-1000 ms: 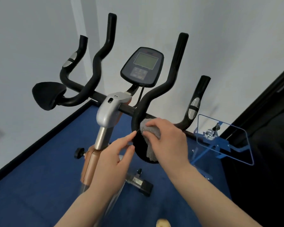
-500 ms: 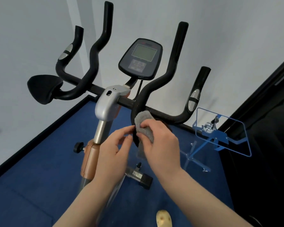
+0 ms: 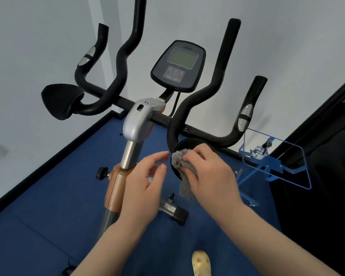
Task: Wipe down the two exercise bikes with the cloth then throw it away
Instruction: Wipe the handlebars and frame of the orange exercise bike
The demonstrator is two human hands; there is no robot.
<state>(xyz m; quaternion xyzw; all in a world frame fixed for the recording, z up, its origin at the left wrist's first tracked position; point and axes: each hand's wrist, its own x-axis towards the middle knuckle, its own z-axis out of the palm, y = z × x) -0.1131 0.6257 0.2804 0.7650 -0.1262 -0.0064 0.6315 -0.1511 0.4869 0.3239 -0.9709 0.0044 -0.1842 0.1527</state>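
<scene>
An exercise bike with black handlebars, a silver stem and a grey console fills the view. My right hand presses a grey fluffy cloth against the bike's right black elbow pad; most of the pad is hidden under the hand and cloth. My left hand hovers just left of the pad, fingers apart, fingertips close to the pad's edge and holding nothing. The left elbow pad sits free. Only one bike is in view.
A blue metal frame with a chrome part stands right of the handlebars. Dark panels rise at the far right. White walls close in behind and to the left. Blue carpet covers the floor, and a yellow shoe shows below.
My right hand has slid the cloth a little across the right elbow pad. My left hand has stayed beside the pad with its fingers spread. The view has shifted slightly.
</scene>
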